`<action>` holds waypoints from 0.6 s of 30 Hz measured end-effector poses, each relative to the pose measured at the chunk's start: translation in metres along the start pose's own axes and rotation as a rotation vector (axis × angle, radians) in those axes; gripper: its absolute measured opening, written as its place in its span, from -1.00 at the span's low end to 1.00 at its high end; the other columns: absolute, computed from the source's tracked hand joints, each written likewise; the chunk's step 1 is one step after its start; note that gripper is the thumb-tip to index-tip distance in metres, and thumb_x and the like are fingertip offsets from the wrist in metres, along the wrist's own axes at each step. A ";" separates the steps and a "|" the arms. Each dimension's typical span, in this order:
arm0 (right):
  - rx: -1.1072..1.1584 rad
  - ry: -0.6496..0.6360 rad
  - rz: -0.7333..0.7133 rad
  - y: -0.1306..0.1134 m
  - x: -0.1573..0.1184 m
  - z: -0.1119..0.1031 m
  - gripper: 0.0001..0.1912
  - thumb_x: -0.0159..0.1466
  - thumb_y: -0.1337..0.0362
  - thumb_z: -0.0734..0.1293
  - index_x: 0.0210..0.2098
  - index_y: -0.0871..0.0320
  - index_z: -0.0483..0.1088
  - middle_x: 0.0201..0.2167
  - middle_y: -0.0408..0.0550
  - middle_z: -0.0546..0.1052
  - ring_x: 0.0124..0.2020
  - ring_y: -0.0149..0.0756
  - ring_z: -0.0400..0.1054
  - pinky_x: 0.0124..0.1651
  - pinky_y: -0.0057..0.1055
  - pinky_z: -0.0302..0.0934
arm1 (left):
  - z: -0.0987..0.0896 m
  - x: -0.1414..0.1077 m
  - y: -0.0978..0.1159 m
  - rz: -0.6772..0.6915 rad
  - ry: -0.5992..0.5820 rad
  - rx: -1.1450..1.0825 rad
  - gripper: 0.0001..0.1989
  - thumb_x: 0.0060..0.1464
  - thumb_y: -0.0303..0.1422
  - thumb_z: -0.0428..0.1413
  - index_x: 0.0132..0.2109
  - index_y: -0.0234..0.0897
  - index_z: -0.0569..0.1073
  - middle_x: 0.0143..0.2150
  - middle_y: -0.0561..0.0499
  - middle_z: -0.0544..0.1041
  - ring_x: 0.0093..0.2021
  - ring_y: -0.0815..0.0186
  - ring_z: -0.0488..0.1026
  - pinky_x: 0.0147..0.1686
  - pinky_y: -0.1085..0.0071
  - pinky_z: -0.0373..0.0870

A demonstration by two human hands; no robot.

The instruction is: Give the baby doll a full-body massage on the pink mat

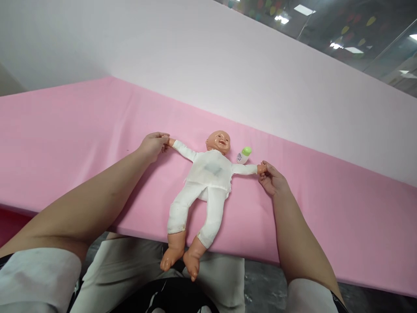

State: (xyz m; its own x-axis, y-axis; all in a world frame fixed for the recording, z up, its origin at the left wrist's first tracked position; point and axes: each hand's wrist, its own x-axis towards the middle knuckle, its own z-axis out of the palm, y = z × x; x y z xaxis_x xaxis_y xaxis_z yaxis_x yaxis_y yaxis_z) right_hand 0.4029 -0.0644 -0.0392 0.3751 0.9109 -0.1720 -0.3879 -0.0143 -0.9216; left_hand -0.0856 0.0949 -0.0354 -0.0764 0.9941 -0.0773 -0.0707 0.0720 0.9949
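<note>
the doll (209,176) lies face up on the pink surface (65,130), feet reaching over its six o'clock edge. from the doll's chest, the left hand (156,145) is at ten o'clock and the right hand (273,178) at three, fingers of each pinching a doll hand. the step seems to be spreading its arms; the next move calls for an even, gentle grip. some fingertips are hidden, and the two o'clock bottle (244,155) has an unreadable label.
</note>
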 end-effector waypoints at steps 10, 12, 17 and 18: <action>-0.119 -0.071 0.071 -0.001 -0.004 -0.005 -0.53 -0.03 0.35 0.65 -0.12 0.10 0.59 -0.25 -0.09 0.63 -0.54 -0.56 0.26 -0.57 -0.64 0.20 | -0.010 0.010 -0.008 -0.002 -0.080 0.030 -0.83 -0.07 -0.44 0.32 -0.26 -0.29 0.55 -0.46 -0.03 0.53 -0.58 0.38 0.35 -0.63 0.46 0.23; -0.144 -0.076 0.050 0.000 -0.004 -0.004 -0.56 -0.06 0.33 0.67 -0.18 0.11 0.58 -0.29 -0.12 0.61 -0.55 -0.57 0.24 -0.57 -0.63 0.19 | -0.009 0.008 -0.006 -0.009 -0.084 0.017 -0.85 -0.03 -0.42 0.33 -0.28 -0.28 0.53 -0.43 -0.05 0.56 -0.58 0.38 0.37 -0.62 0.46 0.26; -0.194 -0.030 -0.011 0.005 -0.001 0.000 -0.62 -0.02 0.16 0.67 -0.35 0.13 0.48 -0.40 -0.15 0.56 -0.61 -0.59 0.12 -0.66 -0.64 -0.02 | -0.007 0.003 -0.001 -0.036 -0.059 0.002 -0.90 0.06 -0.40 0.31 -0.27 -0.29 0.54 -0.39 -0.06 0.59 -0.57 0.38 0.40 -0.59 0.45 0.34; -0.209 -0.022 -0.019 0.006 0.000 0.000 -0.62 0.00 0.14 0.66 -0.35 0.13 0.48 -0.40 -0.15 0.56 -0.61 -0.59 0.12 -0.66 -0.64 -0.04 | -0.006 0.003 -0.001 -0.050 -0.050 -0.004 -0.91 0.08 -0.41 0.30 -0.27 -0.30 0.54 -0.40 -0.06 0.58 -0.57 0.38 0.41 -0.58 0.45 0.36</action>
State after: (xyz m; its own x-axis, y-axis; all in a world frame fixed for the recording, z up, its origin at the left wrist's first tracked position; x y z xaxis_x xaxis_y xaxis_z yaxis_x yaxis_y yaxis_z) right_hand 0.4001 -0.0644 -0.0450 0.3612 0.9206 -0.1483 -0.1973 -0.0800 -0.9771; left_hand -0.0919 0.0974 -0.0368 -0.0233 0.9921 -0.1234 -0.0768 0.1213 0.9896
